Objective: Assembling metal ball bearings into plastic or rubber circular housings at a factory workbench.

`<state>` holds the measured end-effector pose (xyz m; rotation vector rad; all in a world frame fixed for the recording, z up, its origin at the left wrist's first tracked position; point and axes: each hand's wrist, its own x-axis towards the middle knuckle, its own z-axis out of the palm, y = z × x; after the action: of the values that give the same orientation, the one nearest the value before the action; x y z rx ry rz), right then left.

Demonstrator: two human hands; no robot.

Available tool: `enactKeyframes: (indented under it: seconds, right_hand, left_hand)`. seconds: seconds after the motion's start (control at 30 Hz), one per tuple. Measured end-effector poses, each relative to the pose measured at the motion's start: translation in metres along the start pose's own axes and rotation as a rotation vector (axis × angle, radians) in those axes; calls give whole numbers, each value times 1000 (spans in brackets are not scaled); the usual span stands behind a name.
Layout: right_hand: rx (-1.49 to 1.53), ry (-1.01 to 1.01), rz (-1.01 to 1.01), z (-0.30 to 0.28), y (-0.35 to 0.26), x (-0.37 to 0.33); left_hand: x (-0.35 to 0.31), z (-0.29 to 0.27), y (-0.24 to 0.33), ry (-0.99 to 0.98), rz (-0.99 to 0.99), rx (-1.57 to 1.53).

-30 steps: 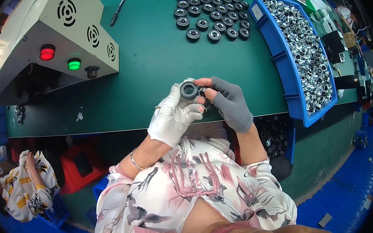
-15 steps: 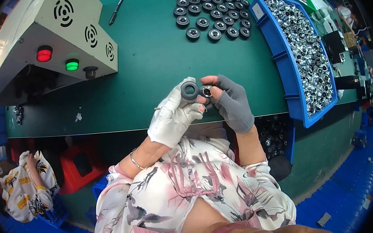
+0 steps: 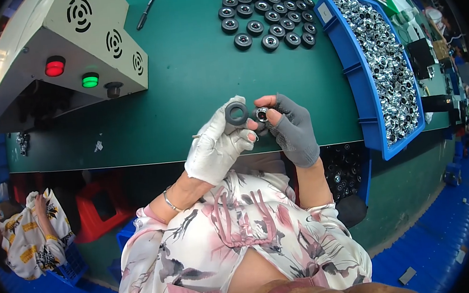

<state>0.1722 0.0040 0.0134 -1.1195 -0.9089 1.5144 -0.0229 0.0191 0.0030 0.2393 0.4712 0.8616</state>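
Observation:
My left hand (image 3: 215, 145), in a white glove with bare fingertips, is closed on a dark grey rubber tyre (image 3: 227, 115) whose round hole faces up. Just to its right, my right hand (image 3: 295, 127) in a grey fingerless glove pinches a small shiny chrome wheel hub (image 3: 262, 114) between thumb and fingers. Tyre and hub are side by side above the near edge of the green table (image 3: 195, 83), and a dark shape behind the fingers there cannot be made out.
Several finished-looking black wheels (image 3: 259, 7) lie at the far middle. A blue bin (image 3: 364, 87) of chrome hubs stands at right. At left is a beige machine (image 3: 123, 25) with red and green lights; a black pen (image 3: 147, 11) lies beside it. Another person (image 3: 33, 234) sits far left.
My left hand and the tyre have shifted very slightly left, and the chrome hub a little to the right, so they are slightly farther apart. Both grips stay the same.

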Motion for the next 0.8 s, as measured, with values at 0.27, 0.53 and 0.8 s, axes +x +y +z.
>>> enactKeyframes:
  seconds: [0.27,0.53,0.8]
  right_hand:
    - [-72,26,-31,0,1,0]
    - [-67,18,-26,-1,1,0]
    - [-7,12,-43,-2,6,1]
  left_hand:
    - [0,2,0,21,-9,16]
    - [0,4,0,39,-7,28]
    - [1,4,0,35,-12,22]
